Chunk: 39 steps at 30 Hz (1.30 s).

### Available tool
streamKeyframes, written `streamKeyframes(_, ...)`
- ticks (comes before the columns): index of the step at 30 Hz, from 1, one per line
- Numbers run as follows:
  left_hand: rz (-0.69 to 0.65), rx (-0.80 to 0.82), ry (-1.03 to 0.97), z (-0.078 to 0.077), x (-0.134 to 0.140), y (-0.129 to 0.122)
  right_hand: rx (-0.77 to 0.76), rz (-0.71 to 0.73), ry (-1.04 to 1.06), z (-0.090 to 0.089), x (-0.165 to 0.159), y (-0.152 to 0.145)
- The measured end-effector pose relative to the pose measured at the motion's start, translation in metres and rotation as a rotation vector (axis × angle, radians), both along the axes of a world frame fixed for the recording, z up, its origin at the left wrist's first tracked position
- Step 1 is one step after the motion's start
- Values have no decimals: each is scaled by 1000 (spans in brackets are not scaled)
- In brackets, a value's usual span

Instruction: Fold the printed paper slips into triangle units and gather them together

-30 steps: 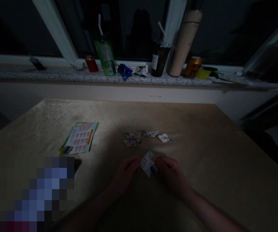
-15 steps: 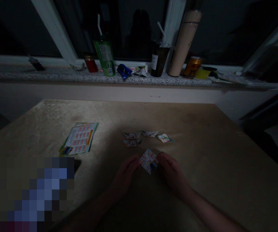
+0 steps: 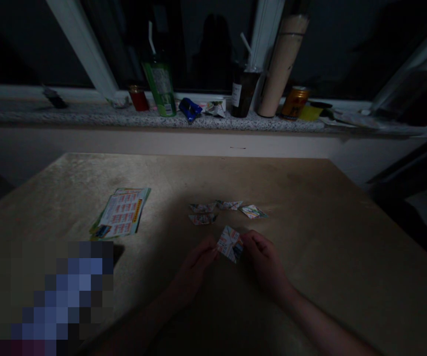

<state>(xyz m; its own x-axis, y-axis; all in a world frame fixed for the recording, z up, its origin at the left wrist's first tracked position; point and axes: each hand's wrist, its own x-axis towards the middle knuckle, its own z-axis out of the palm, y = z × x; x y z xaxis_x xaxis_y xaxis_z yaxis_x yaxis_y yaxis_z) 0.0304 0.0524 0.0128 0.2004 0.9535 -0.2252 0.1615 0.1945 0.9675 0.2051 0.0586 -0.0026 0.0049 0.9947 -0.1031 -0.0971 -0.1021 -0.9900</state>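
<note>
A small square of folded printed paper [image 3: 230, 244] is held above the table between my two hands, one corner pointing away from me. My left hand [image 3: 201, 254] pinches its left corner, fingers closed. At the right corner, my right hand [image 3: 261, 249] grips it between thumb and fingers. Just beyond lie several folded paper pieces, pointed like little boats: one at the front left [image 3: 202, 219], one behind it [image 3: 202, 207], another in the middle [image 3: 229, 204] and one at the right [image 3: 253, 212]. Fine creases are too dark to make out.
A stack of printed sheets [image 3: 124, 212] lies left on the wooden table [image 3: 310, 198]. A blurred-out patch covers the lower left. On the granite sill [image 3: 213, 123] stand a green drink container [image 3: 161, 89], a dark cup with straw [image 3: 243, 91], a tall beige flask [image 3: 282, 69] and a gold can [image 3: 295, 103].
The paper square has turned slightly in my hands, and its upper face shows a different arrangement of print. My left hand has shifted a little at its corner.
</note>
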Motion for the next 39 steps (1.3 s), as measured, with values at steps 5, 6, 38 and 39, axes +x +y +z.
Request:
streamKeyframes(5, -72, 53, -54, 2, 0, 2, 44, 28, -69, 6, 0, -3)
streamKeyframes(6, -114, 81, -38, 3, 0, 2, 43, 48, -82, 7, -1, -4)
streamKeyframes(38, -221, 154, 13, 9, 5, -5, 1131, -113, -1090, 18, 6, -16)
streamKeyframes(39, -222, 143, 4, 9, 5, -5, 1139, -93, -1079, 19, 5, -16)
